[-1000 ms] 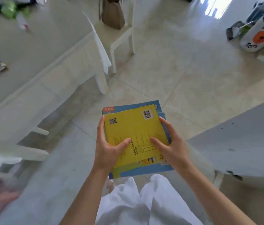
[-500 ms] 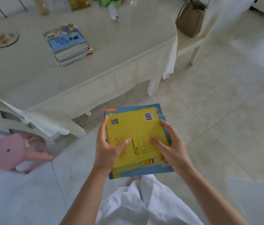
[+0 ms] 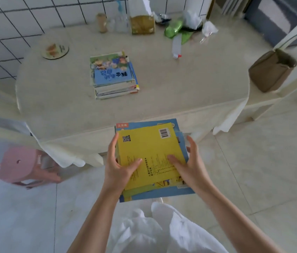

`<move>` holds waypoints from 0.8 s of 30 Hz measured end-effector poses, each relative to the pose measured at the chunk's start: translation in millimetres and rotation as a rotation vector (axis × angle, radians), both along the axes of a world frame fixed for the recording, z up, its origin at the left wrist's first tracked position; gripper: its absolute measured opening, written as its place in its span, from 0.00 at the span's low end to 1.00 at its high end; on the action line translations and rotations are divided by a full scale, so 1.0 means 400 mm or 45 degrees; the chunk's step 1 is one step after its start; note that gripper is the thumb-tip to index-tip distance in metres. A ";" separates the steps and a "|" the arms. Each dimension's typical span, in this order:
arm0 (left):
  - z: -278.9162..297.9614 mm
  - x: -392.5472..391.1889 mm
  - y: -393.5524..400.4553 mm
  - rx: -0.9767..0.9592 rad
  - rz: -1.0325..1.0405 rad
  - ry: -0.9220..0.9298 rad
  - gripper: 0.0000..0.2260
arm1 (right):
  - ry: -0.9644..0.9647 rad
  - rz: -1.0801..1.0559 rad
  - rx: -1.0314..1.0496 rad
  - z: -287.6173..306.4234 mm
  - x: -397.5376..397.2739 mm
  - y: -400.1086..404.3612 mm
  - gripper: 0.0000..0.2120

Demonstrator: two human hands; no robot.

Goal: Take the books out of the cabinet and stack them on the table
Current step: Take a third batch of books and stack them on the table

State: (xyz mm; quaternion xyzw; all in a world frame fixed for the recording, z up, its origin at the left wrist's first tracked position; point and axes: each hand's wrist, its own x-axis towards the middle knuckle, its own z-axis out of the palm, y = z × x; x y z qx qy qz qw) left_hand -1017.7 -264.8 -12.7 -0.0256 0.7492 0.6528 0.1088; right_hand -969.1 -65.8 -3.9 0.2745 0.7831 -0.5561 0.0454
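Carried books (image 3: 149, 157) clamped between left hand (image 3: 119, 166) and right hand (image 3: 189, 166), fingers curled under, thumbs on top. Stack (image 3: 114, 75) on tabletop (image 3: 180, 88) straight ahead, slightly left, nearer the left hand.

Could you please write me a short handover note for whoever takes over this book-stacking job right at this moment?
Left hand: grips the left edge of the carried books, thumb on the yellow cover.
Right hand: holds their right edge, thumb on top and fingers along the side.
The carried books, yellow one on top of blue ones, are in the air in front of the near edge of the table.
Done: a stack of books already lies on the table, near its middle.
Left: set the carried books on that stack. The cabinet is out of view, so whether more books remain cannot be told.
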 end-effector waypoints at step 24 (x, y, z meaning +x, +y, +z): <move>-0.041 -0.749 0.173 0.168 0.018 -0.355 0.27 | -0.326 0.294 -0.287 -0.046 -0.800 0.285 0.30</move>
